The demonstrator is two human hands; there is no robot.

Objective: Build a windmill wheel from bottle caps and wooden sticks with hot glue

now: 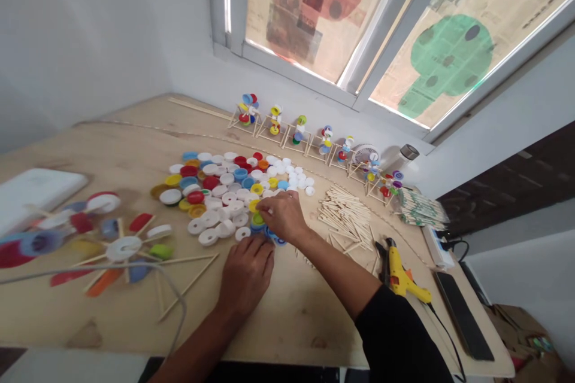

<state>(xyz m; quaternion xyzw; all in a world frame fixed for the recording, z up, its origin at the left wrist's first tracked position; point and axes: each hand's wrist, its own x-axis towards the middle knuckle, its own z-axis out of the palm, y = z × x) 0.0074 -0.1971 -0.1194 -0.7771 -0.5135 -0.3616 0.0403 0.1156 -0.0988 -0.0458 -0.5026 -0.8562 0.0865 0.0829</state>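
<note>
My right hand (284, 214) reaches over the near right edge of a pile of plastic bottle caps (227, 179). Its thumb and fingers are pinched together at a yellow-green bottle cap (257, 218). Just below it, my left hand (247, 266) rests low on the table with its fingers curled against the blue caps (257, 228). Those fingertips are partly hidden, so what they grip cannot be made out. More blue caps (281, 242) lie under my right wrist. White caps with a hole in the middle (208, 236) sit left of my hands.
Cap pinwheels on stick frames (300, 131) line the wall. Sticks (344, 215) lie in a heap to the right, near a yellow glue gun (398, 269) and a black phone (462, 314). At left stands a larger cap wheel (123, 248), crossed by a grey cable (179, 299).
</note>
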